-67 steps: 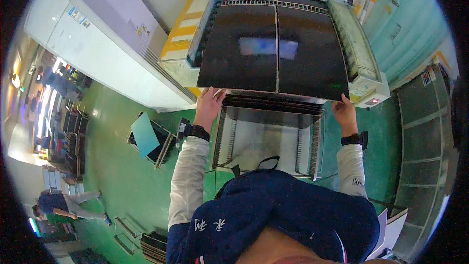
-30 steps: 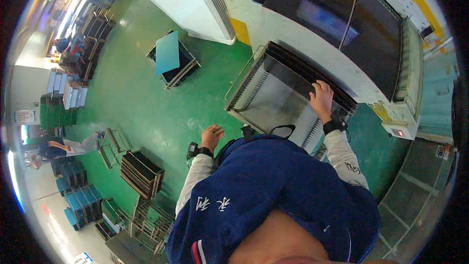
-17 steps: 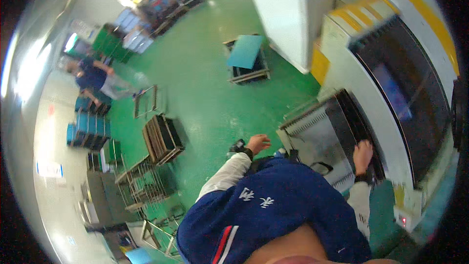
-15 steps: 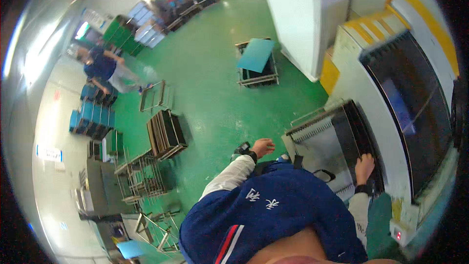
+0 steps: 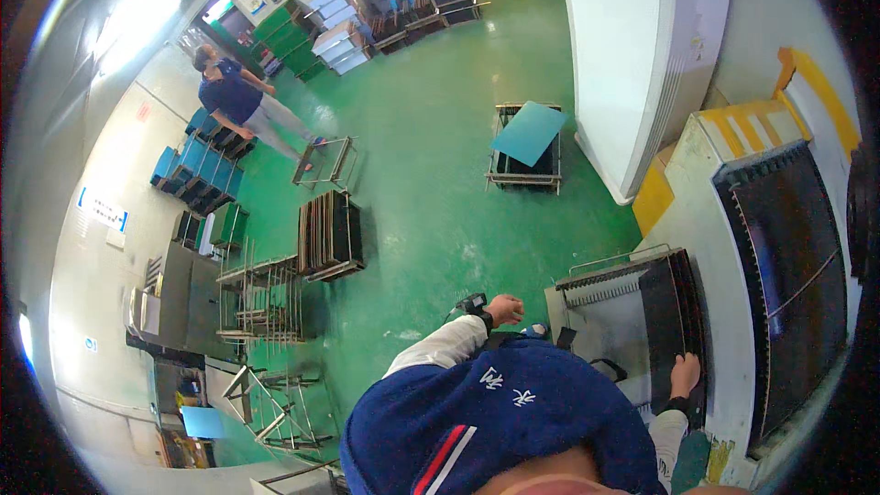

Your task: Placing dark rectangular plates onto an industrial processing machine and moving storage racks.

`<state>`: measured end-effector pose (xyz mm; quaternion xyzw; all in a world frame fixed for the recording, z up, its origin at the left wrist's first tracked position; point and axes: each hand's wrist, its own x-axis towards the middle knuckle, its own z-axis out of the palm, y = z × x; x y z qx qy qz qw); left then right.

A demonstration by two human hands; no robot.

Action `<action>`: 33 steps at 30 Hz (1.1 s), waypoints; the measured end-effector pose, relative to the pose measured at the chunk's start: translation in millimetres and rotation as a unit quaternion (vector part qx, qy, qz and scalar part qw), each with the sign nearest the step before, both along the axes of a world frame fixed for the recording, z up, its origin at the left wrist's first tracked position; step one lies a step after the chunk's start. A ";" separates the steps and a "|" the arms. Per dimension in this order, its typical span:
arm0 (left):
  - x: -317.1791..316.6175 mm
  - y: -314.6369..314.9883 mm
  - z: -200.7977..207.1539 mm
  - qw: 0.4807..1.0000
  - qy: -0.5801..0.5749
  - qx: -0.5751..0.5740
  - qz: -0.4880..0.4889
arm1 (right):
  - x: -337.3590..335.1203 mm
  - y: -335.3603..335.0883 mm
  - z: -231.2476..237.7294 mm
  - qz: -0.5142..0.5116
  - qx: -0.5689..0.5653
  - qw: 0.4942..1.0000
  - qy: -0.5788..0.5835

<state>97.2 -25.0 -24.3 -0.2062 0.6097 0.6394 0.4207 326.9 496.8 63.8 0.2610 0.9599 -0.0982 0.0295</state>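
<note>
My right hand point(image 5: 685, 374) is at the top edges of several dark flat panels point(image 5: 676, 312) standing in a wire-framed rack. Its fingers are closed at the edge of a panel. My left hand point(image 5: 506, 309) hangs over the floor to the left of the rack point(image 5: 600, 266), fingers curled in, with nothing visible in it. A dark device is strapped at the left wrist. Inside the rack, a pale grey surface and a toothed row of slots show left of the panels. A small black strap or loop point(image 5: 610, 368) lies near my body.
To my right stands a pale machine point(image 5: 706, 183) with a dark slotted opening. Ahead, a blue sheet point(image 5: 530, 133) lies on another rack. A rack of upright boards point(image 5: 328, 236) and metal frames point(image 5: 261, 307) stand left. A person point(image 5: 234, 92) is at the far left.
My view has turned, so the room sits further right and lower. My right hand stays at the panels. The left hand's fingers look more curled. The far-left person's pose has changed.
</note>
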 end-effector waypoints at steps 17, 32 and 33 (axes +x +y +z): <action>16.2 -13.7 -19.4 0.996 0.061 0.000 -0.059 | -0.6 -10.1 -10.8 -0.086 0.012 0.996 0.004; 1.6 -26.9 0.8 0.999 -0.007 -0.033 0.001 | 6.1 5.9 -31.6 -0.084 0.034 0.993 0.071; 2.1 -28.1 8.2 0.999 -0.010 -0.034 0.019 | 8.9 9.1 -37.4 -0.078 0.049 0.991 0.093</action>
